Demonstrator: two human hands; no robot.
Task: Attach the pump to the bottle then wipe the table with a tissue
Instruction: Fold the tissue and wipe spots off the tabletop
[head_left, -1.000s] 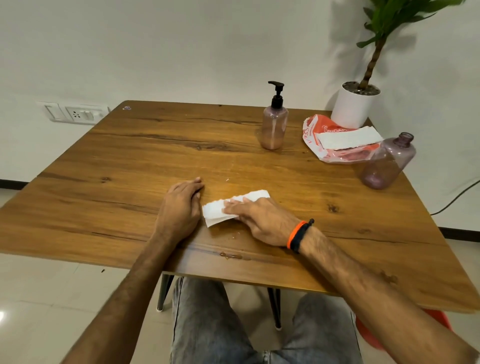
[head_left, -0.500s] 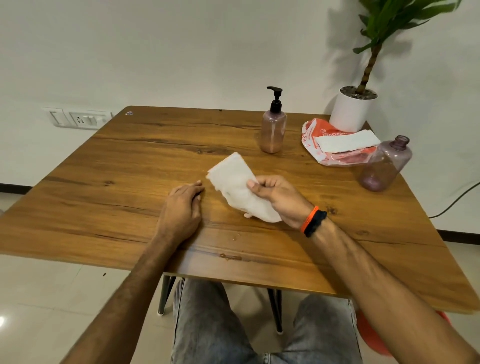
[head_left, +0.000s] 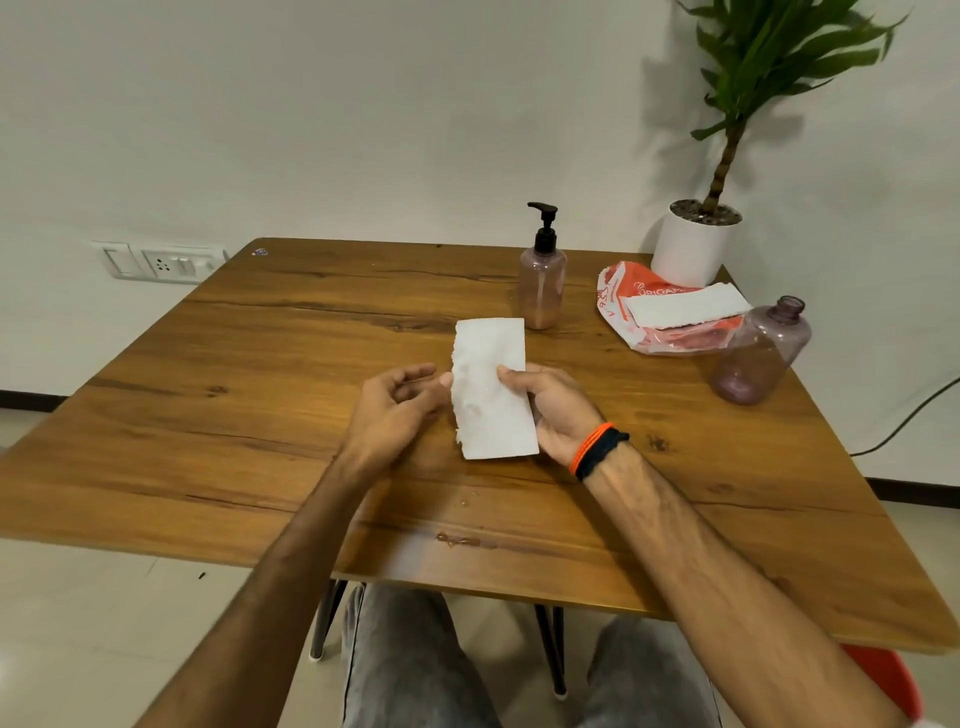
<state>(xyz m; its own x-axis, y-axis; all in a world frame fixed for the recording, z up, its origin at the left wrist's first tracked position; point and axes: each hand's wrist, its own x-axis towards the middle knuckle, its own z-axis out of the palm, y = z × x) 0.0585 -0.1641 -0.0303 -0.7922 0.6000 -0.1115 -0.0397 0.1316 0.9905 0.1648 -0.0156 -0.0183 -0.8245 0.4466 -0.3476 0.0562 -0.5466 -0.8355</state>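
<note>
A folded white tissue (head_left: 488, 387) with damp marks is held upright above the wooden table (head_left: 260, 395). My right hand (head_left: 553, 410) grips its right edge, thumb on the front. My left hand (head_left: 397, 408) is raised off the table, fingers loosely curled, its thumb touching the tissue's left edge. A small pink bottle (head_left: 542, 291) with a black pump (head_left: 544, 228) on top stands upright at the far middle of the table.
A larger capless purple bottle (head_left: 758, 353) stands at the right edge. Beside it lies an orange tissue packet (head_left: 644, 301) with a white tissue on it. A white potted plant (head_left: 693, 249) stands at the far right corner. Wet spots (head_left: 457, 540) mark the near table edge.
My right hand lifted the tissue off the table and turned it upright. My left hand rose from the table to the tissue's left edge. The camera tilted up.
</note>
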